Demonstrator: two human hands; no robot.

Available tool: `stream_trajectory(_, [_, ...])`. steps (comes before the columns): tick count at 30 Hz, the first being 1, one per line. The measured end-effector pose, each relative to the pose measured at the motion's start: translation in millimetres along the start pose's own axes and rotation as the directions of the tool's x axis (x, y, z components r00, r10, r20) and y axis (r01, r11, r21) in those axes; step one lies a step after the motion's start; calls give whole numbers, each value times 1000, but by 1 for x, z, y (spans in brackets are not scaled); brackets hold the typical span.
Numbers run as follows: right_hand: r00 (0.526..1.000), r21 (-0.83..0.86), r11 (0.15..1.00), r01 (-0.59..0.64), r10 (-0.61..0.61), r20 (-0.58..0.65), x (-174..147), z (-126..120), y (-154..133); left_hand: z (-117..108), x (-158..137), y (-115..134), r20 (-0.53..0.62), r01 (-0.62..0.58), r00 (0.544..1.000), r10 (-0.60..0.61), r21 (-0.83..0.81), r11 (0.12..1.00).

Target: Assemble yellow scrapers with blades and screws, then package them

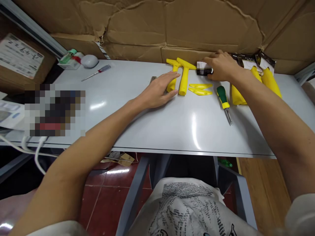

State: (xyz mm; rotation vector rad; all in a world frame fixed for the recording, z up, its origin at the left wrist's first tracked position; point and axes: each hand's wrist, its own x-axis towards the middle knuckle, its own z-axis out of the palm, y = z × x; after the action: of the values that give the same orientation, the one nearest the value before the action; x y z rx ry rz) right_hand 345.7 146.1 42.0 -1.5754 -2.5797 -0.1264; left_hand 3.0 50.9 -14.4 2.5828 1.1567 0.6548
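Observation:
My left hand lies flat on the table with its fingers stretched out. Its fingertips reach over the left one of two yellow T-shaped handles, which lie side by side. Beyond them, my right hand is closed at the right end of a small black-and-white packet, thumb at the near edge and fingers at the far side. Two thin yellow strips rest just right of the handles. A green-and-yellow screwdriver lies in front of my right hand. Part of a small metal piece shows behind my left hand.
Yellow items with black-and-white cards lie at the right, partly behind my right forearm. A clear-handled screwdriver, a white rounded object and a small box are at the back left. Cardboard walls the table's rear; white cables hang front left.

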Motion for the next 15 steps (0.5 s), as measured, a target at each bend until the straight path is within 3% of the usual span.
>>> stream_trajectory(4, [1000,-14,1000,-3,3,-14,-9,-3,0,-1,3,0,-99,38,995,-32,57,998])
stream_trajectory(8, [988,105,994,-39,54,-145,-20,-10,3,-5,5,-4,-217,136,967,-130,12,991])
stream_trajectory(12, [920,312,950,35,91,-381,-38,-24,-2,-12,8,-6,-298,212,927,-227,-84,974])
stream_trajectory(15, [863,506,847,161,128,-488,-51,-38,-10,-16,9,-11,-325,242,908,-266,-111,964])
